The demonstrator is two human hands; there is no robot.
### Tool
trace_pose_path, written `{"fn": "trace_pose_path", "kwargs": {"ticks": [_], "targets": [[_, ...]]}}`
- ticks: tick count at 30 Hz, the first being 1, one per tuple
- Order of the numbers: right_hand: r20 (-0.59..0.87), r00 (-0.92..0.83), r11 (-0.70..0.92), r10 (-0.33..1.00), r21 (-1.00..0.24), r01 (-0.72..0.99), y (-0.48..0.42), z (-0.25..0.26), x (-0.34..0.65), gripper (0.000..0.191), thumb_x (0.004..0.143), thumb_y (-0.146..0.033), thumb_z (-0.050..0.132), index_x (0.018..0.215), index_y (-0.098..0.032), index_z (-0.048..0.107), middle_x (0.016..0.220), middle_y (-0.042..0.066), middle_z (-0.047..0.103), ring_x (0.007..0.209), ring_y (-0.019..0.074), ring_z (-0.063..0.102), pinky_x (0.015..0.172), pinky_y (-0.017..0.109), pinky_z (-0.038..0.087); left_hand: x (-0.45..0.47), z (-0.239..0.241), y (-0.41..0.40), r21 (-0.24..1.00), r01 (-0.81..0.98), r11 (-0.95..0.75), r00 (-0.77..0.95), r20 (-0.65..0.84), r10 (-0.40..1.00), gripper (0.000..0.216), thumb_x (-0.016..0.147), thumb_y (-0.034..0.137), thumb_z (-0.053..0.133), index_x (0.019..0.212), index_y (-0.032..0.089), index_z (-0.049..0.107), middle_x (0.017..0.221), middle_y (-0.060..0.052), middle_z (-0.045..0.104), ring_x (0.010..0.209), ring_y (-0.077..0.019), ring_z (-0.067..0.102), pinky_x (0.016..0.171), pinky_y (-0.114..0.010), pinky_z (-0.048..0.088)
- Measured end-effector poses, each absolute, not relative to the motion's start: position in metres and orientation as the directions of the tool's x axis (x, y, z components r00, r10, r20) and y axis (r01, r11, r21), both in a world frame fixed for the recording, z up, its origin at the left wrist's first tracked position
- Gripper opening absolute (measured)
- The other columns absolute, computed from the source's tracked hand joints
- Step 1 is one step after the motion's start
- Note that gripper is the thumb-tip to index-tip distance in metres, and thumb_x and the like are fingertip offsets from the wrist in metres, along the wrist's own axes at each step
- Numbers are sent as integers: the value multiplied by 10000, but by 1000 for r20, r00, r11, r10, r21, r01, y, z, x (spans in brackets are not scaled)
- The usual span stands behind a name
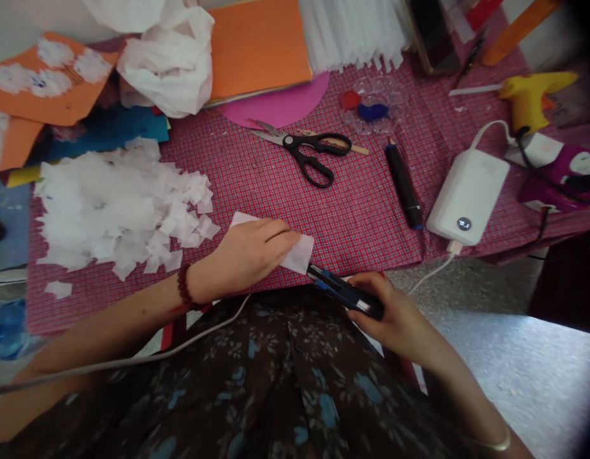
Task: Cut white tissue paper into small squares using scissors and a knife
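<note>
A narrow piece of white tissue-like paper (pixel 299 254) lies at the table's front edge. My left hand (pixel 242 258) rests over its middle with the fingers together and bent, holding it down; most of the paper is hidden beneath them. In my right hand (pixel 388 312) is a dark blue and black utility knife (pixel 345 292), gripped by its handle and pointing left. Its tip meets or nearly meets the lower right corner of the paper. To the left of my left hand spreads a heap of small white paper squares (pixel 118 197).
Black-handled scissors (pixel 314 150) lie beyond my hands. Rightward are a black marker (pixel 402 185), a white power bank (pixel 468 194) with cables and a yellow glue gun (pixel 531 95). Orange sheets (pixel 259 48) and a clear dish (pixel 395 95) stand farther back. A white cable (pixel 180 347) crosses my lap.
</note>
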State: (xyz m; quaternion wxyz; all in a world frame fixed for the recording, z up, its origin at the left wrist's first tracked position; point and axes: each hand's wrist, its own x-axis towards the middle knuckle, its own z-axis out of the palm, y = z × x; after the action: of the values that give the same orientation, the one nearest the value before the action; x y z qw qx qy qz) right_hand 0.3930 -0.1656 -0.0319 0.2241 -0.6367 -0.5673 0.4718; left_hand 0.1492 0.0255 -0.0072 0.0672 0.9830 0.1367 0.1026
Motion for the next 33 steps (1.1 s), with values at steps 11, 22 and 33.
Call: {"fn": "trace_pose_path", "kwargs": {"ticks": [11,22,33], "targets": [[-279,16,-235,960,-776,585,-167,-29,379,331,846,-213,620,1174,-257,610,1095,48,741,968,243,727,850,382,580,150,-7,39,335,40,-941,998,-57,22,588,980,523,513,1429,144,507,1523,-152,507,1399,-317,461,1165,-507,328],[-265,36,-219,964,-707,673,-183,-27,369,352,926,-286,610,1277,-259,600,1180,74,739,1022,256,737,860,388,600,149,-29,52,322,44,-946,989,-147,-4,759,881,576,651,1532,282,392,1639,-117,334,1506,-335,293,1209,-568,194],[-238,171,-292,956,-719,631,-202,-30,341,367,928,-286,606,1294,-274,589,1186,82,734,1027,271,737,885,426,607,150,-28,49,282,58,-958,991,-130,22,746,887,561,653,1522,249,416,1630,-132,347,1486,-353,329,1194,-589,240]]}}
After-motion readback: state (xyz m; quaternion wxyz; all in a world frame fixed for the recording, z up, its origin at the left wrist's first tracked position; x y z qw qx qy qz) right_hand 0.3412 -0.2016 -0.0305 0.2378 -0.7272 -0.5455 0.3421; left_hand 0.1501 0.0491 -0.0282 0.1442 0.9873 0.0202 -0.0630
